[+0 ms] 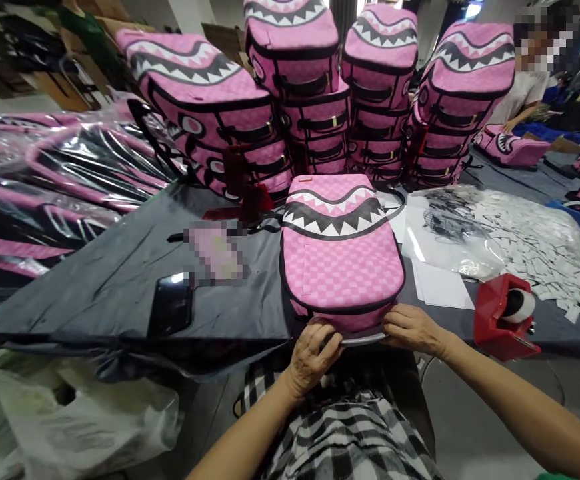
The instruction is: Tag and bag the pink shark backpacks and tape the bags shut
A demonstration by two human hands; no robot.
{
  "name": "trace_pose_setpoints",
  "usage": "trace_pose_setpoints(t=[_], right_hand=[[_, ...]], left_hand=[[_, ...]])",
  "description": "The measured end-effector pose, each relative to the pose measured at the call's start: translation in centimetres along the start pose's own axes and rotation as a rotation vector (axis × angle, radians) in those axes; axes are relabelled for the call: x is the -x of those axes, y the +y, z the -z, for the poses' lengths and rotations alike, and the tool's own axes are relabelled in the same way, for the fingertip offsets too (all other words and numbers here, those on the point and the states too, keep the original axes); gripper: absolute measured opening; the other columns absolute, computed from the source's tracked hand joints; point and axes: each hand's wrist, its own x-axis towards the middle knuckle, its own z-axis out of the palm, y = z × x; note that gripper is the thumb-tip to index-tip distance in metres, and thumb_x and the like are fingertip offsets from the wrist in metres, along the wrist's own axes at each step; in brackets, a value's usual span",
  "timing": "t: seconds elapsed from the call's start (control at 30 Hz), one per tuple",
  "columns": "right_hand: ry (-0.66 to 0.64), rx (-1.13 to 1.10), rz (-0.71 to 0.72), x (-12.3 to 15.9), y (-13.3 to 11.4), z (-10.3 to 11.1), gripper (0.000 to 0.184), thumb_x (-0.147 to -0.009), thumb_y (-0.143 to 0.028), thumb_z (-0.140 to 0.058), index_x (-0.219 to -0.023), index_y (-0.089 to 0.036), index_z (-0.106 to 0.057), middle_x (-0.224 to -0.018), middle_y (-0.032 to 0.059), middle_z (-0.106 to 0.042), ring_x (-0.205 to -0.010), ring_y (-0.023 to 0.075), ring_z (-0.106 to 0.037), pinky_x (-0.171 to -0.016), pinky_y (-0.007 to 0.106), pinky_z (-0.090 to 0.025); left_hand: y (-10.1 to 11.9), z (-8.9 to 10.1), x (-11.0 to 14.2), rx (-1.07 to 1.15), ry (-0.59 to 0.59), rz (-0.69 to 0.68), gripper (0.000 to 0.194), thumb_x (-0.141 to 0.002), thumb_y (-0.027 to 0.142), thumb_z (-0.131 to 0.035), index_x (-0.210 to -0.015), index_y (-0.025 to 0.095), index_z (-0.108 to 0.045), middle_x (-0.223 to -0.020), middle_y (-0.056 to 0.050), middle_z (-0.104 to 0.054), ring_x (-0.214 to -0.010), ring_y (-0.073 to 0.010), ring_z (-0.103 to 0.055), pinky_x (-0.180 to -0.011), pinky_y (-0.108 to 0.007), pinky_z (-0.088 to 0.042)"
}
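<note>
A pink checkered backpack with a shark-mouth print lies on the grey-covered table in front of me, its near end at the table edge. My left hand is closed on the left of that near end, fingers curled. On the right of the same end, my right hand grips with its thumb and fingers pressed together. Between both hands runs a pale grey strip along the lower edge of the backpack; what exactly it is, I cannot tell. My fingertips are partly hidden.
Stacked pink backpacks stand behind. Plastic-wrapped backpacks lie left. A phone is on the table. To the right are a red tape dispenser, white papers and a clear bag of tags. Another person works far right.
</note>
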Motion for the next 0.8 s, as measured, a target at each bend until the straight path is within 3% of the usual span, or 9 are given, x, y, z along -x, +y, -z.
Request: trace_pose_setpoints(t=[0.1, 0.2, 0.3, 0.37, 0.43, 0.53, 0.6, 0.67, 0.8], right_hand=[[-0.057, 0.03, -0.003, -0.3, 0.0, 0.0, 0.037, -0.106, -0.035, -0.04, -0.08, -0.02, -0.06, -0.084, 0.004, -0.067, -0.074, 0.0158, -0.057, -0.071, 0.03, -0.043], [-0.135, 0.062, -0.009, -0.5, -0.1, -0.1, 0.035, -0.106, -0.035, -0.04, -0.082, -0.02, -0.061, -0.077, 0.002, -0.064, -0.07, 0.0162, -0.053, -0.07, 0.031, -0.038], [-0.257, 0.03, 0.002, -1.3, 0.0, 0.3, 0.021, -0.104, -0.034, -0.049, -0.102, -0.019, -0.064, -0.086, 0.0033, -0.067, -0.077, 0.0176, -0.056, -0.074, 0.032, -0.038], [-0.343, -0.041, -0.001, -2.5, 0.6, 1.5, 0.013, -0.1, -0.029, -0.057, -0.104, -0.019, -0.065, -0.088, 0.0034, -0.068, -0.079, 0.0175, -0.058, -0.074, 0.031, -0.039], [-0.395, -0.154, -0.015, -4.4, 1.5, 3.8, 0.007, -0.097, -0.025, -0.062, -0.094, -0.019, -0.064, -0.084, 0.0025, -0.068, -0.077, 0.0161, -0.058, -0.073, 0.029, -0.039], [-0.358, -0.294, -0.024, -8.1, 3.1, 8.9, 0.015, -0.091, -0.03, -0.069, -0.094, -0.018, -0.06, -0.084, 0.0024, -0.066, -0.078, 0.0156, -0.058, -0.071, 0.027, -0.039], [-0.263, -0.274, -0.059, -10.5, 4.1, 12.4, 0.028, -0.085, -0.036, -0.075, -0.096, -0.018, -0.057, -0.087, 0.0029, -0.064, -0.079, 0.0166, -0.056, -0.07, 0.027, -0.038], [-0.154, -0.199, -0.115, -12.3, 4.8, 15.2, 0.031, -0.081, -0.038, -0.077, -0.092, -0.019, -0.054, -0.084, 0.0013, -0.06, -0.075, 0.016, -0.051, -0.068, 0.026, -0.035], [0.091, -0.095, -0.234, -13.5, 5.3, 17.2, 0.021, -0.085, -0.03, -0.065, -0.081, -0.022, -0.046, -0.071, -0.0034, -0.048, -0.064, 0.0135, -0.04, -0.061, 0.025, -0.028]], left_hand=[[-1.6, 0.2, -0.4, 0.087, -0.05, -0.152, 0.01, -0.09, 0.018, -0.065, -0.1, 0.017, -0.062, -0.087, -0.005, -0.064, -0.075, -0.0137, -0.062, -0.071, -0.026, -0.055], [-2.7, 0.6, -0.7, 0.196, -0.097, -0.24, 0.01, -0.093, 0.017, -0.061, -0.103, 0.017, -0.059, -0.085, -0.004, -0.065, -0.069, -0.0121, -0.062, -0.066, -0.024, -0.053], [-3.3, 1.5, -1.5, 0.245, -0.269, -0.249, 0.019, -0.094, 0.013, -0.057, -0.112, 0.018, -0.058, -0.089, -0.005, -0.065, -0.074, -0.0136, -0.064, -0.067, -0.023, -0.054], [-3.7, 2.5, -3.0, 0.269, -0.425, -0.247, 0.023, -0.094, 0.011, -0.052, -0.115, 0.018, -0.057, -0.094, -0.006, -0.066, -0.079, -0.0145, -0.064, -0.07, -0.024, -0.055], [-4.4, 4.2, -5.9, 0.313, -0.558, -0.203, 0.021, -0.094, 0.009, -0.05, -0.11, 0.019, -0.058, -0.098, -0.005, -0.065, -0.083, -0.0149, -0.064, -0.072, -0.023, -0.055], [-5.8, 7.7, -12.4, 0.405, -0.663, -0.059, 0.014, -0.094, 0.012, -0.051, -0.102, 0.02, -0.058, -0.1, -0.003, -0.06, -0.089, -0.0136, -0.063, -0.076, -0.02, -0.053], [-6.6, 10.2, -17.3, 0.445, -0.697, -0.02, 0.01, -0.094, 0.018, -0.055, -0.103, 0.022, -0.058, -0.104, -0.002, -0.058, -0.092, -0.0135, -0.061, -0.079, -0.021, -0.052], [-6.9, 12.4, -21.5, 0.442, -0.729, -0.042, 0.018, -0.092, 0.026, -0.064, -0.108, 0.023, -0.057, -0.111, -0.002, -0.055, -0.098, -0.015, -0.059, -0.083, -0.024, -0.052], [-6.0, 13.7, -26.2, 0.351, -0.68, -0.117, 0.026, -0.089, 0.031, -0.069, -0.109, 0.023, -0.053, -0.114, -0.002, -0.051, -0.096, -0.0147, -0.057, -0.082, -0.026, -0.052]])
